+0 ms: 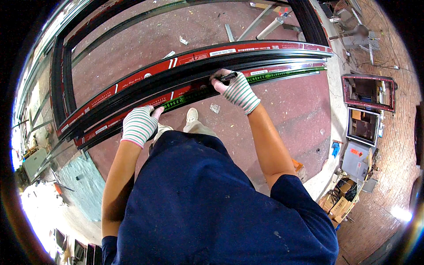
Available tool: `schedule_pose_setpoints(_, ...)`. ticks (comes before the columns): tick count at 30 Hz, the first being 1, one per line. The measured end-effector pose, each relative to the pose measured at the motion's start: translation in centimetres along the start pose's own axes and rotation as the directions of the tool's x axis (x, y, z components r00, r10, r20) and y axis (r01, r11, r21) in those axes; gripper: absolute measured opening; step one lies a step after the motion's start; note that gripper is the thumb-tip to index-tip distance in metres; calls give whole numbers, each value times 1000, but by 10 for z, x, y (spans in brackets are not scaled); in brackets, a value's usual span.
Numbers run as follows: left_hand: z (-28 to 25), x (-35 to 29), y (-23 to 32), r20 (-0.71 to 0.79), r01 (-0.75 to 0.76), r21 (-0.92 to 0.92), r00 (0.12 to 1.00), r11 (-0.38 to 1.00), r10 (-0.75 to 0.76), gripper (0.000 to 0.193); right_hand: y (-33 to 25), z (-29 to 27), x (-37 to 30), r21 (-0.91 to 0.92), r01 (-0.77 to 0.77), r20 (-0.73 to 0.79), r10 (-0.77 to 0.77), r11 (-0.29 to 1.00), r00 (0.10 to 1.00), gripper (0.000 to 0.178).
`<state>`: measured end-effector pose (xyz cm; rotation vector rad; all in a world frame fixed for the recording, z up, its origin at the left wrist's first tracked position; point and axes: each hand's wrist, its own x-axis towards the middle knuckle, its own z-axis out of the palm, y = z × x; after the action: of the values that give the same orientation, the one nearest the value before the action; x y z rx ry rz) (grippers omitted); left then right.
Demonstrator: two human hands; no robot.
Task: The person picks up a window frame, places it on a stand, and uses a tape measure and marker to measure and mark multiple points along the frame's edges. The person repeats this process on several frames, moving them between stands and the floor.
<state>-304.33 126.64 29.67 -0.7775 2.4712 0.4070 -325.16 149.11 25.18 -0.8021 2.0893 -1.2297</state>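
Left hand: the left hand (139,125), in a striped work glove, is closed down over the near end of the green ruler (229,86), pressing it onto the frame bar (145,90).
Right hand: the right hand (237,90), gloved the same way, is closed round a black marker (228,77), whose tip points away from the hand toward the left.
Ruler: it lies flat along the bar, running from under the left hand, beneath the right hand's fingers, and on past them to the right.
Marker: it sits at the far edge of the ruler, just above the right hand's knuckles; whether the tip touches the bar cannot be told.
Frame bar: long, dark, with red protective film, passing under both hands.
Beyond the grip: more dark frame sections (62,66) above a reddish floor (287,115).
Box: far right of the right hand, an open cardboard box (340,201) holds small items too small to tell.
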Motion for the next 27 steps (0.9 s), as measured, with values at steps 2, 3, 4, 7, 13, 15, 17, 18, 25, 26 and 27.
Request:
schedule_pose_setpoints(2,6,1,-4,-13,-9,-16,1000,1000,9,54,3,0,0,1,-9,-2,9,1000,1000,21)
schedule_pose_setpoints(3,8,1,-5,-26,-18,-14,999,1000,18,54,4,0,0,-2,-3,-1,3,1000,1000,21)
schedule_pose_setpoints(4,10,0,-6,-40,-27,-12,999,1000,26,54,4,0,0,-6,4,0,-4,1000,1000,21)
schedule_pose_setpoints(7,4,-3,-2,-21,-20,-6,1000,1000,20,56,6,-1,0,-31,16,13,-16,999,1000,21)
schedule_pose_setpoints(13,7,-8,-4,-23,-23,-14,999,1000,23,59,0,-6,-5,77,-84,-62,89,993,994,21)
schedule_pose_setpoints(15,1,-11,0,41,-2,-17,999,1000,3,60,8,-1,-10,175,-70,-191,104,982,976,17)
schedule_pose_setpoints(17,-2,-12,2,79,7,-23,997,1000,-5,61,14,5,-14,198,-82,-221,126,977,967,14)
schedule_pose_setpoints(18,2,-13,0,62,1,-32,998,999,1,60,16,9,-16,166,-12,-250,54,986,967,14)
schedule_pose_setpoints(25,4,-15,1,61,-3,-80,998,997,8,55,15,18,-20,158,88,-264,-43,983,963,15)
schedule_pose_setpoints(26,6,-14,-1,53,-7,-80,999,997,11,55,13,18,-21,138,83,-244,-48,987,969,15)
schedule_pose_setpoints(27,7,-13,-1,45,-11,-79,999,997,14,54,13,17,-22,117,79,-224,-51,990,973,15)
